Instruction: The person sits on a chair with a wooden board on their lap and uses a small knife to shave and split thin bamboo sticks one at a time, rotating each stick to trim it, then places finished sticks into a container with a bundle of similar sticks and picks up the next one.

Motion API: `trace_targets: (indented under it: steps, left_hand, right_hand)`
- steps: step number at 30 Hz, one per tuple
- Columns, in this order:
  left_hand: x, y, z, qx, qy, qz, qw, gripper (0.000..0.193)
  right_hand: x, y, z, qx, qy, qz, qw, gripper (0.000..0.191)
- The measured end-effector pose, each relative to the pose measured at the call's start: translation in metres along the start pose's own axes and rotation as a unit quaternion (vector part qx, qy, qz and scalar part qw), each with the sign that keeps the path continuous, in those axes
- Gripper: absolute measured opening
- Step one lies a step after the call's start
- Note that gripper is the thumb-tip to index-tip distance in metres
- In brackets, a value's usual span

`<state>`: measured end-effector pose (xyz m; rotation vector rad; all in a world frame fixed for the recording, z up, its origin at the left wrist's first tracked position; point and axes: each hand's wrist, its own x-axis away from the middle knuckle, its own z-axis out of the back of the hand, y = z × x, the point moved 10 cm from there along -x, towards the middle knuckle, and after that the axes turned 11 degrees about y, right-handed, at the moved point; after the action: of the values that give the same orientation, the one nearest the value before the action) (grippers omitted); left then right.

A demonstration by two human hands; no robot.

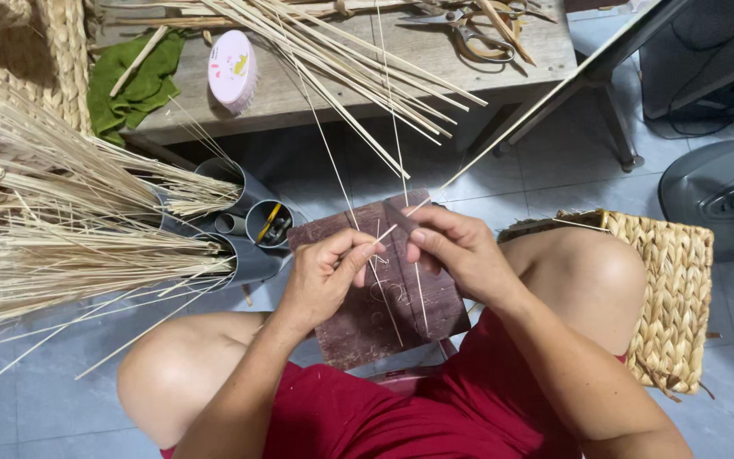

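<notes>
A grey tiled floor spread under the whole scene. At the far side stood a low wooden table strewn with long pale bamboo strips, a pair of scissors, a crumpled green cloth and a round pink container. On the left, thick bundles of dried straw-coloured splints stuck out of grey plastic pipes lying on their sides. A woven seat showed at the right, beneath the person's right leg, and a grey fan base sat further right on the floor.

Between the knees, a dark reddish-brown wooden board rested across the lap, scratched on its face. The left hand and right hand met over the far part of this board. Both were pinched shut on one thin bamboo strip, which ran from the fingertips up and away to the right, past the table's near edge. The left thumb and forefinger gripped its near end just beside the right fingers. A few finer slivers lay along the board under the hands.
</notes>
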<state>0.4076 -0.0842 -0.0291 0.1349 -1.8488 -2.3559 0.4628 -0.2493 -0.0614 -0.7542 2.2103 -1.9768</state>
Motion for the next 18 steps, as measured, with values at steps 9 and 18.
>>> trace_targets:
  steps: [9,18]
  left_hand:
    - [0.006,-0.001,0.016,-0.021,0.012,0.000,1.000,0.017]
    - [0.016,-0.012,0.049,-0.066,0.015,0.012,0.998,0.017]
  right_hand:
    - [-0.010,-0.039,0.073,-0.092,0.109,0.082,0.986,0.031]
    - [0.002,-0.068,0.155,-0.188,0.240,0.130,0.943,0.034]
